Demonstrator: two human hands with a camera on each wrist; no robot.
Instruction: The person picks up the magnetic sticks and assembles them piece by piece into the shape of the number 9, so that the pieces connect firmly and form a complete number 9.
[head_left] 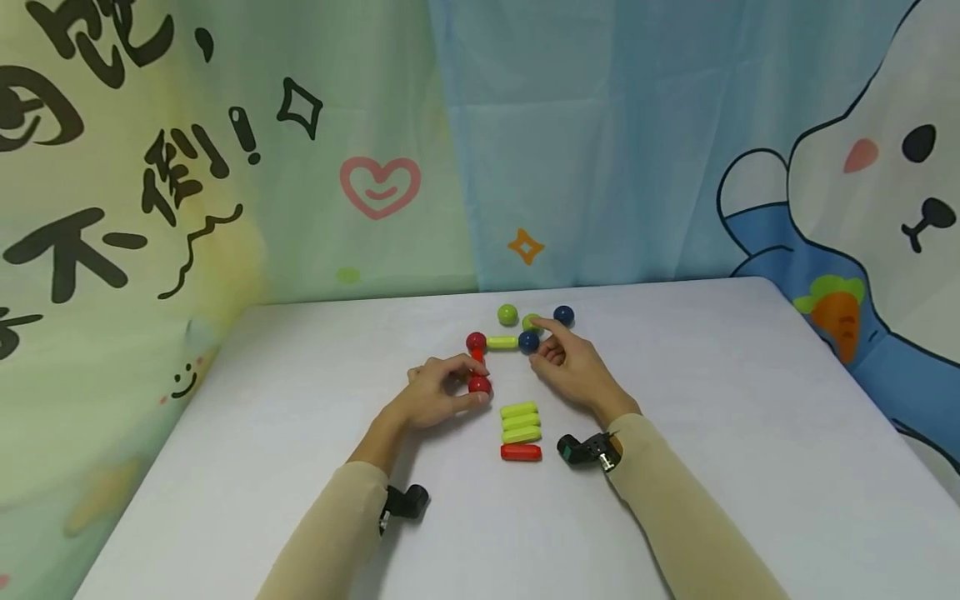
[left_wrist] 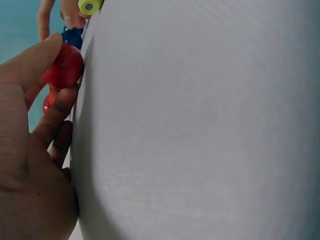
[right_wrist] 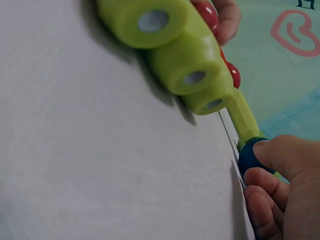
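My left hand (head_left: 438, 392) pinches the near red ball (left_wrist: 69, 67) between thumb and fingers. A red stick (head_left: 477, 357) runs from that ball to a second red ball (head_left: 476, 341). From there a yellow-green stick (head_left: 502, 342) leads across to a blue ball (head_left: 528, 342), making an L-shaped chain. My right hand (head_left: 573, 367) holds this blue ball, its thumb on the near side and the index finger reaching round the far side. In the right wrist view, the thumb presses the blue ball (right_wrist: 250, 155) and the other fingers are curled. The index fingertip overlaps a green ball (head_left: 531, 322).
Another green ball (head_left: 507, 314) and another blue ball (head_left: 564, 315) lie at the back. Between the forearms, several yellow-green sticks (head_left: 521, 422) with metal ends lie in a row, a red stick (head_left: 521, 452) nearest. A printed curtain (head_left: 600, 150) hangs behind the white table (head_left: 675, 375).
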